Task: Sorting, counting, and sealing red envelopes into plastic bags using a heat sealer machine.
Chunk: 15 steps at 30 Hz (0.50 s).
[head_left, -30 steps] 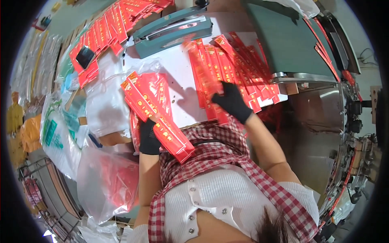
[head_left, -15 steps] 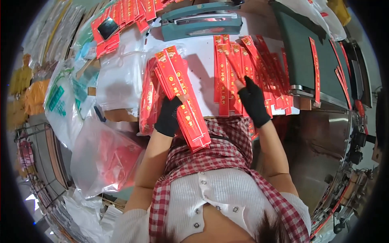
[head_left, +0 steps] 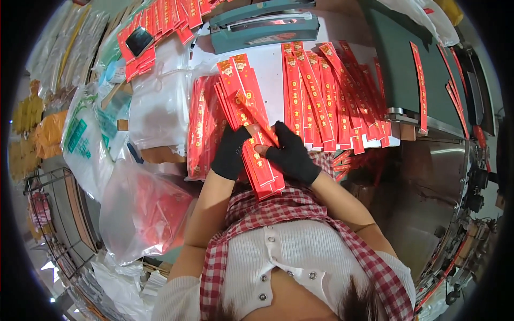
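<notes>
In a black fingerless glove, my left hand (head_left: 231,151) is closed round a stack of long red paper strips (head_left: 262,174) with gold print, held slanted over the table's front edge. My right hand (head_left: 293,153), gloved the same way, pinches a single red strip (head_left: 252,109) that lies across the stack, at an angle to it. Both hands are close together; my fingers partly cover the stack's middle. To the right, many more red strips (head_left: 316,96) lie overlapping in a fanned row on the white tabletop. Under and left of the stack is a clear-wrapped bundle of red strips (head_left: 201,128).
A teal bar-shaped machine (head_left: 265,32) stands at the table's back. Clear plastic bags (head_left: 155,115) are piled on the left, and a phone (head_left: 140,41) lies on red strips at the far left. A dark green panel (head_left: 396,59) with a few strips is on the right.
My right hand has come left from the fanned row, bringing a strip onto the stack. My left hand and its stack have shifted slightly right.
</notes>
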Each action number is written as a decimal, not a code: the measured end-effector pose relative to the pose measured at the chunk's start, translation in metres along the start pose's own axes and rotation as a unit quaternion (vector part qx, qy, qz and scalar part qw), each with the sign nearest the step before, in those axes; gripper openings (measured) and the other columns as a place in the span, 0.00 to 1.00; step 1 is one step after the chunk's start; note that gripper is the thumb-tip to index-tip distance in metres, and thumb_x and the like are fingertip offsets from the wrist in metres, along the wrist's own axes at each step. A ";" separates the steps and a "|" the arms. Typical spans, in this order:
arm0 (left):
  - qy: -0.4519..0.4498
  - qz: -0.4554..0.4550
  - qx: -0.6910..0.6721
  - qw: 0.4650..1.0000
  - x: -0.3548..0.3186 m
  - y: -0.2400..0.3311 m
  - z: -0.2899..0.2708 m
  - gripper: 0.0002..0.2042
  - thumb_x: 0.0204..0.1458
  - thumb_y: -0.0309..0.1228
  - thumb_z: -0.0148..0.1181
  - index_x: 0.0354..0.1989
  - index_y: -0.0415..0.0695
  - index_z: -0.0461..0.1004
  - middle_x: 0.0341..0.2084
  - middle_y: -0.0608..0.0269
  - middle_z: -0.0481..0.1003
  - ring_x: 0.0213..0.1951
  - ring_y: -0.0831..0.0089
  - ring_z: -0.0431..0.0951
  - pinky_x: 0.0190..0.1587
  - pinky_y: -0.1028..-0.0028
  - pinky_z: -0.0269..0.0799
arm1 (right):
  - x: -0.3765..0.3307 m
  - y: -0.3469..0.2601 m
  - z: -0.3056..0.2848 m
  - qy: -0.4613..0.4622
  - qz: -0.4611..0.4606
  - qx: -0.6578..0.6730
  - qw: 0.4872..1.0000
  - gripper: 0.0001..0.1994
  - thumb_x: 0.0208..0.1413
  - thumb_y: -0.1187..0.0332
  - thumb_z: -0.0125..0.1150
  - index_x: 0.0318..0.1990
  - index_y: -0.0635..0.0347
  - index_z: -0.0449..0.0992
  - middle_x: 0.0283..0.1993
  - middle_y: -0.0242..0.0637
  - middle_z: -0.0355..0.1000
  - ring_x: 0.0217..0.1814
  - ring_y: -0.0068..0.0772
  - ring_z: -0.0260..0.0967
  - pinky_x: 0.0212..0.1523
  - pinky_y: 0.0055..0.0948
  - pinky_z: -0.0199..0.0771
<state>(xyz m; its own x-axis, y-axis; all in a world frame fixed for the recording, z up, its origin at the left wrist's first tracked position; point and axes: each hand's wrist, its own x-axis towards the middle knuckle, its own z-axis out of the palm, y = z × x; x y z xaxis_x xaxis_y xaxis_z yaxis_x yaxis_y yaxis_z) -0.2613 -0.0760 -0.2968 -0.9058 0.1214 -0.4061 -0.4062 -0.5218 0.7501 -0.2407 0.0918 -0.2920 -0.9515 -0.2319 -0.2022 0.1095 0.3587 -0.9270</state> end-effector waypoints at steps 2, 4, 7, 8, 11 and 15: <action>-0.016 -0.013 -0.038 0.999 0.001 0.002 -0.006 0.19 0.48 0.25 0.62 0.50 0.43 0.68 0.37 0.64 0.74 0.40 0.71 0.77 0.40 0.71 0.75 | 0.002 0.005 0.002 0.004 0.013 0.069 0.997 0.12 0.56 0.64 0.62 0.40 0.62 0.69 0.30 0.30 0.67 0.33 0.18 0.63 0.34 0.24 0.66; 0.005 -0.036 -0.029 0.999 -0.003 0.007 -0.008 0.19 0.48 0.24 0.62 0.49 0.43 0.68 0.36 0.64 0.75 0.38 0.71 0.77 0.39 0.71 0.75 | 0.004 0.007 0.001 0.003 0.026 0.138 0.990 0.12 0.56 0.64 0.62 0.40 0.62 0.69 0.30 0.29 0.67 0.33 0.18 0.62 0.34 0.24 0.65; 0.008 -0.025 -0.031 0.999 -0.003 0.003 -0.007 0.18 0.48 0.24 0.62 0.49 0.43 0.68 0.36 0.64 0.75 0.37 0.71 0.78 0.38 0.71 0.76 | 0.005 -0.006 -0.005 -0.047 0.085 0.249 0.964 0.11 0.59 0.65 0.59 0.41 0.62 0.70 0.31 0.26 0.68 0.35 0.17 0.62 0.35 0.22 0.64; 0.013 -0.015 -0.023 1.000 -0.005 0.004 -0.002 0.18 0.48 0.24 0.62 0.49 0.43 0.68 0.36 0.65 0.74 0.37 0.71 0.78 0.38 0.71 0.76 | 0.003 -0.008 -0.002 -0.050 0.085 0.247 0.964 0.11 0.59 0.65 0.59 0.41 0.62 0.70 0.31 0.26 0.68 0.35 0.17 0.62 0.35 0.22 0.64; 0.014 -0.025 -0.038 0.999 -0.009 0.006 0.001 0.18 0.47 0.24 0.62 0.49 0.43 0.69 0.35 0.65 0.74 0.37 0.71 0.78 0.38 0.72 0.75 | 0.002 -0.008 0.008 -0.013 0.054 0.215 0.975 0.11 0.60 0.65 0.58 0.43 0.62 0.70 0.35 0.26 0.69 0.37 0.16 0.63 0.37 0.20 0.65; 0.009 -0.048 -0.069 0.996 -0.008 0.003 -0.020 0.18 0.47 0.26 0.63 0.48 0.42 0.70 0.36 0.63 0.76 0.37 0.70 0.79 0.38 0.71 0.77 | 0.003 -0.012 0.010 -0.006 0.097 0.314 0.944 0.11 0.60 0.64 0.57 0.41 0.64 0.68 0.34 0.31 0.69 0.37 0.18 0.64 0.38 0.24 0.68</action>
<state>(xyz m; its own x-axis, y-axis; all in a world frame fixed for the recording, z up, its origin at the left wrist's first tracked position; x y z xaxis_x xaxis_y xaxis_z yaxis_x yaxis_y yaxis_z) -0.2526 -0.0956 -0.3020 -0.8604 0.1621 -0.4831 -0.4697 -0.6199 0.6285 -0.2425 0.0780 -0.2849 -0.8933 -0.2285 -0.3870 0.4334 -0.2106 -0.8762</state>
